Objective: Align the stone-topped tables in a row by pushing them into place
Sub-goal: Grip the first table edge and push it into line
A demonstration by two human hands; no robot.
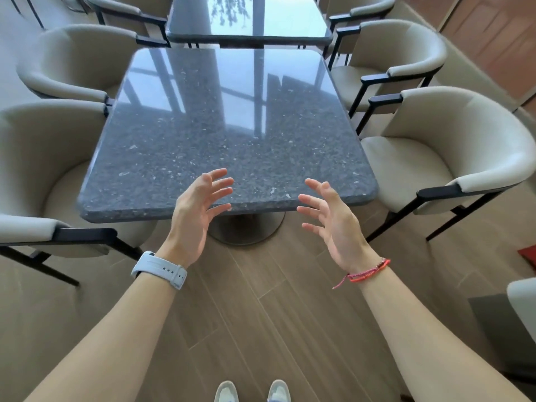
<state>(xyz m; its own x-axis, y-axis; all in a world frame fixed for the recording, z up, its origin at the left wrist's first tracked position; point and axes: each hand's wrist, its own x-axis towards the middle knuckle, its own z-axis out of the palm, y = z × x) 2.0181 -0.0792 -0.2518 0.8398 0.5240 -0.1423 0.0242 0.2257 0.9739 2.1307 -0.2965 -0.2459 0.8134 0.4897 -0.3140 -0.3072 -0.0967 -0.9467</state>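
A square table with a dark speckled stone top (232, 126) stands on a round pedestal base (246, 227) right in front of me. Behind it a second stone-topped table (249, 18) stands with a narrow gap between the two tops, shifted a little to the right. My left hand (197, 216) hovers at the near edge of the front table, fingers spread, holding nothing. My right hand (333, 224) hovers just short of the same edge, fingers apart and empty. A white watch band is on my left wrist, a red string bracelet on my right.
Cream upholstered armchairs with black frames flank the tables: two on the left (43, 169) (75, 62) and two on the right (452, 158) (400, 59), close to the table sides. More chairs stand by the far table. The floor (261, 314) is wood plank; my shoes (252, 391) show at the bottom.
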